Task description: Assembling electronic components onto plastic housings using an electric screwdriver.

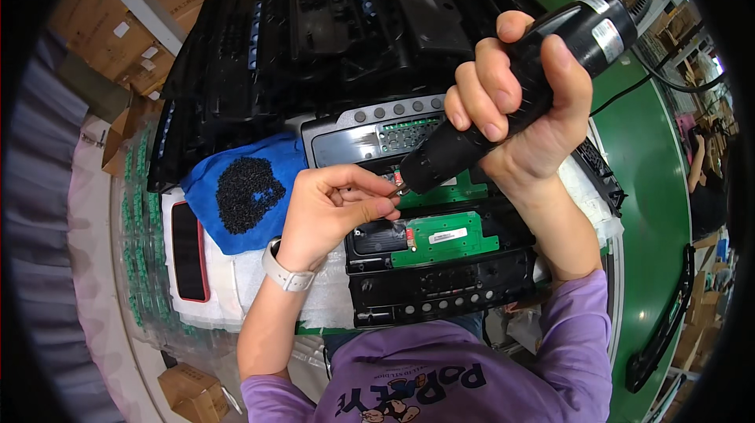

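Right of the blue cloth (289,157), our right hand (535,147) wraps its fingers and thumb around the black electric screwdriver (440,157). Our left hand (326,203), just right of the cloth, brings thumb and forefinger close together at the driver's tip; they mostly hide it, and we cannot tell whether they are clamped on a screw, on the bit or on nothing.

Also right of the cloth, the upper green circuit board (472,193) is partly covered by the driver's nose; the lower green circuit board (480,243), nearer us, shows almost whole in its black panel (377,285). Beyond the cloth, black plastic housings (417,10) overlap too much for us to count. Far right of it, a co-worker (708,199) is partly lost in the dark rim.

The cloth bears a heap of tiny black pieces (248,191), too small to make out singly. Left of it, clear plastic trays (149,281) carry rows of green parts; nearer us, we cannot see into a cardboard box (191,393).
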`<state>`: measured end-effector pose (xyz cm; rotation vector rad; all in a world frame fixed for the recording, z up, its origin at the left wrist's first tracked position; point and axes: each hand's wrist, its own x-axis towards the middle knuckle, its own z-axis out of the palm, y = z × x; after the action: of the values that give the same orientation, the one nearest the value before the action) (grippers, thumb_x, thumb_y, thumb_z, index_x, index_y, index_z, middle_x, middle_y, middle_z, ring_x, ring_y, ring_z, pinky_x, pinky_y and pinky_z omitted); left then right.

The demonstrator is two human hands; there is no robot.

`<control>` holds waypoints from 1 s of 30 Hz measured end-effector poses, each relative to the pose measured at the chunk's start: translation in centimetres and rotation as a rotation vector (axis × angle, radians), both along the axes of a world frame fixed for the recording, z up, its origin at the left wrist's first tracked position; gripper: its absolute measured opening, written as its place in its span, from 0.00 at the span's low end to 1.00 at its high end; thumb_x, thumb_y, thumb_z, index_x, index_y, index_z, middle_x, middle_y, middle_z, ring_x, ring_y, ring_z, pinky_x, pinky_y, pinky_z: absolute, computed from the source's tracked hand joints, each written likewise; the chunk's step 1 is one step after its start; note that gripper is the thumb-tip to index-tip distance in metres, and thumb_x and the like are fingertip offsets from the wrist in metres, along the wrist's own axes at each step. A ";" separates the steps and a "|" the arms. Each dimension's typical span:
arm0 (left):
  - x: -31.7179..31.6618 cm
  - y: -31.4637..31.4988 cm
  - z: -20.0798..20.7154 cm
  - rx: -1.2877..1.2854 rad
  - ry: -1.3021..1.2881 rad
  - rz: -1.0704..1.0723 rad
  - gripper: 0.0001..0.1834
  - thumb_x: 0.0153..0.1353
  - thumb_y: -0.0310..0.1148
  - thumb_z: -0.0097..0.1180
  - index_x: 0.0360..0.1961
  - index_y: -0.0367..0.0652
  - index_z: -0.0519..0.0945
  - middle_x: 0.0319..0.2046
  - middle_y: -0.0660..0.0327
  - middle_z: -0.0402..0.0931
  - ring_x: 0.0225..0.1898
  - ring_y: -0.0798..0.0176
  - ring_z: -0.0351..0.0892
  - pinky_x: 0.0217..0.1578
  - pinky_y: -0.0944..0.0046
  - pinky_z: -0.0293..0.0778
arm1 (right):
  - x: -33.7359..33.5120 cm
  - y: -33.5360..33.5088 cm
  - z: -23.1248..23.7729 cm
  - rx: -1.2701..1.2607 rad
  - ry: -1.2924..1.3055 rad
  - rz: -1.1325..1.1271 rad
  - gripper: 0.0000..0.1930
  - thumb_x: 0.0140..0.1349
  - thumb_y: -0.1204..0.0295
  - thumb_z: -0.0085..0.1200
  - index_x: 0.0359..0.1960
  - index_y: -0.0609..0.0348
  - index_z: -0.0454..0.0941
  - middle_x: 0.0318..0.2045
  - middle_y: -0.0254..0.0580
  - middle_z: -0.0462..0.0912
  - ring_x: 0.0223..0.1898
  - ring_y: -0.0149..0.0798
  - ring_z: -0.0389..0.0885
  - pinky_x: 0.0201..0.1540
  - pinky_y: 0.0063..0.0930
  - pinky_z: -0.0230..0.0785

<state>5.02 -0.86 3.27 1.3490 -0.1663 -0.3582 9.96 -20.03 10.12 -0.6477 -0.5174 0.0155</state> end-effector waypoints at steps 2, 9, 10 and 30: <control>-0.2 -0.2 -0.1 0.011 -0.030 0.005 0.09 0.49 0.14 0.57 0.33 0.28 0.77 0.29 0.52 0.79 0.30 0.64 0.81 0.35 0.71 0.77 | -0.1 0.3 0.1 -0.020 0.049 -0.038 0.13 0.59 0.61 0.43 0.35 0.58 0.68 0.12 0.34 0.65 0.10 0.31 0.64 0.19 0.29 0.62; -0.7 -0.9 0.0 -0.032 -0.012 0.078 0.08 0.49 0.15 0.58 0.33 0.29 0.77 0.28 0.53 0.79 0.30 0.64 0.81 0.34 0.71 0.77 | -0.4 -0.1 0.1 0.004 0.160 -0.130 0.12 0.60 0.60 0.45 0.33 0.56 0.68 0.13 0.33 0.65 0.12 0.30 0.64 0.22 0.29 0.62; -0.7 -1.0 0.0 -0.085 0.053 0.085 0.08 0.50 0.16 0.58 0.34 0.29 0.77 0.29 0.53 0.79 0.30 0.64 0.81 0.34 0.71 0.77 | -0.3 -0.3 -0.1 0.005 0.158 -0.132 0.12 0.60 0.60 0.45 0.33 0.56 0.68 0.13 0.33 0.65 0.12 0.30 0.64 0.22 0.29 0.62; -0.8 -2.3 -2.0 0.028 -0.093 0.164 0.09 0.67 0.27 0.33 0.41 0.33 0.66 0.42 0.49 0.74 0.44 0.57 0.78 0.44 0.68 0.72 | 0.7 -0.9 -2.3 -0.625 -0.129 -0.145 0.16 0.50 0.69 0.56 0.34 0.63 0.64 0.13 0.36 0.68 0.10 0.28 0.65 0.14 0.20 0.58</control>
<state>4.23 -3.13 1.23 1.3978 -0.1268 -0.1609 10.63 -20.89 7.80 -1.3025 -0.5921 -0.0016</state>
